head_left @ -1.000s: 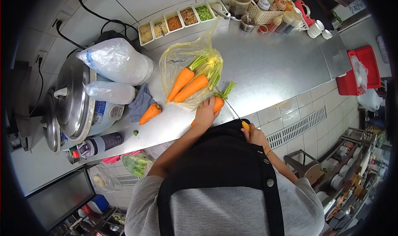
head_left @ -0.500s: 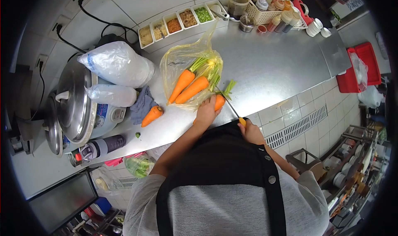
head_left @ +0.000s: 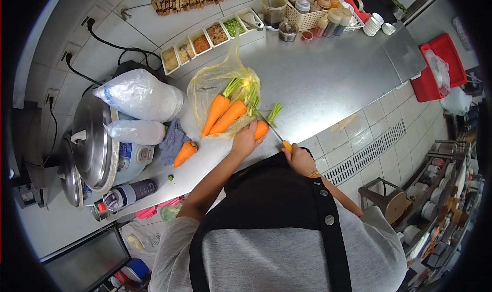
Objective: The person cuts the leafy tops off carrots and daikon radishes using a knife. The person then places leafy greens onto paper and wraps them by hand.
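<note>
My left hand [head_left: 246, 139] is closed around a carrot [head_left: 262, 129] on the steel counter. In my right hand [head_left: 301, 161] is the yellow handle of a knife [head_left: 287, 146]. Its thin blade crosses the carrot's top end, by the green stems [head_left: 275, 112]. How deep the blade sits in the carrot I cannot tell. Just beyond, two whole carrots [head_left: 231, 115] with stems lie on a yellowish plastic bag [head_left: 200, 84]. A carrot without its leaves [head_left: 185, 154] rests to the left, against a blue-grey cloth [head_left: 174, 141].
Filled clear bags [head_left: 141, 97] and a lidded steel pot [head_left: 92, 138] crowd the left side. A bottle [head_left: 130, 194] lies near the front edge. Along the back stand white topping containers [head_left: 200, 44] and a basket of sauce bottles [head_left: 307, 19]. A red bin [head_left: 428, 84] stands beyond the counter's right end.
The whole view has shifted as my head moved. The knife blade still lies at the carrot's stem end, and the cut stems seem slightly turned. Both hands keep their holds.
</note>
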`<act>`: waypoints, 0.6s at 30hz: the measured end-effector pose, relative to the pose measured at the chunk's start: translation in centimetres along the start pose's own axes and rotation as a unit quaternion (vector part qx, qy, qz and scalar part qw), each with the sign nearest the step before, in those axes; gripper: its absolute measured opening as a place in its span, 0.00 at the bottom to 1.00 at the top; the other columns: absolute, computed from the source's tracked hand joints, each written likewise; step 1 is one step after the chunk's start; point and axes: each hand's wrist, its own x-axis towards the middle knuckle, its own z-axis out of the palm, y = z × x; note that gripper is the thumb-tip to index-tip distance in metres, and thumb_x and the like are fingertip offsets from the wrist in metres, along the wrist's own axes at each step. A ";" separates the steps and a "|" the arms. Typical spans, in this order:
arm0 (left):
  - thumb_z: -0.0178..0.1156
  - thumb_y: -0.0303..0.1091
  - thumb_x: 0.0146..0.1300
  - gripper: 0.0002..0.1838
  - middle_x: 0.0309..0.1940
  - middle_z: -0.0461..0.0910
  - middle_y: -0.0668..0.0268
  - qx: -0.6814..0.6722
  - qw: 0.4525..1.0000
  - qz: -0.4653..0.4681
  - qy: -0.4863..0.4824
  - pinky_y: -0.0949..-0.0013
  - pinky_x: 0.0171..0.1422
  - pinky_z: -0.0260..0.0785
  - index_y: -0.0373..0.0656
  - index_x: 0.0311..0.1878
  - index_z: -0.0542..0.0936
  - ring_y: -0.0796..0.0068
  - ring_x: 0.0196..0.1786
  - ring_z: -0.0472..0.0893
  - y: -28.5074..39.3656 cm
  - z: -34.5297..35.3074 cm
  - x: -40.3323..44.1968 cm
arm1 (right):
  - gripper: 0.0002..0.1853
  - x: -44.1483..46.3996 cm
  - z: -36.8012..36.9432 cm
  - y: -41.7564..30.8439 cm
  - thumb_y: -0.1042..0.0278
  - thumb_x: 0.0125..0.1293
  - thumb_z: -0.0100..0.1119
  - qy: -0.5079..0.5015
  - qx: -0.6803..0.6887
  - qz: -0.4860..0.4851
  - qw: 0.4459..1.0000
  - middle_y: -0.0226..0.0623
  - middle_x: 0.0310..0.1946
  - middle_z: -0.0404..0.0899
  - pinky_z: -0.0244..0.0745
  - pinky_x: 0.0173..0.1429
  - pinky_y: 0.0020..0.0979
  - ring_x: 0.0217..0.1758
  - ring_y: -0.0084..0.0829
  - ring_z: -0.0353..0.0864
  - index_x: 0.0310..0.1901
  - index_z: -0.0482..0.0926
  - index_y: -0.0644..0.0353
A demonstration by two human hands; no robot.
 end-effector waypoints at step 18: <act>0.65 0.48 0.52 0.30 0.39 0.78 0.51 0.015 1.000 0.005 0.003 0.56 0.45 0.73 0.42 0.54 0.67 0.50 0.41 0.79 0.2 0.3 0.8 | 0.25 1.6 2.0 -0.5 0.47 0.69 0.46 0.053 0.050 0.012 0.997 0.57 0.21 0.77 0.75 0.32 0.50 0.27 0.57 0.79 0.35 0.71 0.68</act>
